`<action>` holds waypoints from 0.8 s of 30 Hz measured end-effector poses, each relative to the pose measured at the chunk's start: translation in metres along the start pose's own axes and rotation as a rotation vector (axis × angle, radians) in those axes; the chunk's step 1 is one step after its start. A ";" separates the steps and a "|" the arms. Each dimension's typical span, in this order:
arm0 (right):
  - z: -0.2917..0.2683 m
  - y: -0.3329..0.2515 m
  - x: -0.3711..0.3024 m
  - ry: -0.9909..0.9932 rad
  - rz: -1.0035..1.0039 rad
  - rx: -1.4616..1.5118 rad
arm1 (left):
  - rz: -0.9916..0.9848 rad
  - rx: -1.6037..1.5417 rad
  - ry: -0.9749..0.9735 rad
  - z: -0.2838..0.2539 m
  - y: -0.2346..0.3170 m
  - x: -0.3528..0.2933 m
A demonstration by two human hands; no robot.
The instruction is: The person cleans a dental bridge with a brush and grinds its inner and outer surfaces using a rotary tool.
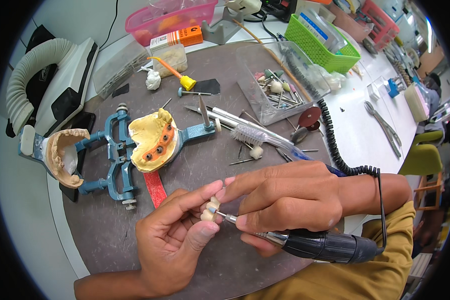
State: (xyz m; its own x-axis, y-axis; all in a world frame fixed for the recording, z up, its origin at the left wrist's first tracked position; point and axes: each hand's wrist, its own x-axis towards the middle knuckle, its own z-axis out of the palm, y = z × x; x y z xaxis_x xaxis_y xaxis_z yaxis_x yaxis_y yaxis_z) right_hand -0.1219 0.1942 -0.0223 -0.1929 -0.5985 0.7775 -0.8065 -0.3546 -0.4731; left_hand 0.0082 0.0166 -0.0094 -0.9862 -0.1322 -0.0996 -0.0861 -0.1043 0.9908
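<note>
Between the thumb and fingers of my left hand is a small cream dental bridge. My right hand grips a black and silver dental handpiece like a pen. Its small bluish pointed bur meets the bridge, or lies right in front of it. Beyond my left hand, a blue articulator lies opened out on the dark work mat. It carries a yellow plaster model with an orange-red gum section and several dark round fittings, and a tan plaster model at its left end.
A clear box of burs, a toothbrush, metal instruments and a red cutting disc lie beyond my hands. A coiled cord runs to the handpiece. Pliers are at right; a ribbed hose stands left.
</note>
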 end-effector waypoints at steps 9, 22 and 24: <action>-0.001 0.001 0.000 -0.018 -0.007 -0.019 | -0.005 -0.016 0.001 0.000 -0.001 -0.001; -0.003 -0.001 0.002 -0.041 0.018 -0.014 | -0.014 0.046 0.016 -0.002 0.001 -0.004; -0.004 0.000 0.000 -0.042 0.003 -0.020 | -0.012 0.036 0.019 0.001 0.001 -0.002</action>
State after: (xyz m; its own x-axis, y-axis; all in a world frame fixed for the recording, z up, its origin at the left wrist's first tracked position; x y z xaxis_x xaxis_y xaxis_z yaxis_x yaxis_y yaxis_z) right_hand -0.1239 0.1971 -0.0205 -0.1722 -0.6290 0.7581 -0.8173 -0.3384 -0.4664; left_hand 0.0101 0.0176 -0.0078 -0.9822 -0.1502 -0.1132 -0.1035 -0.0708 0.9921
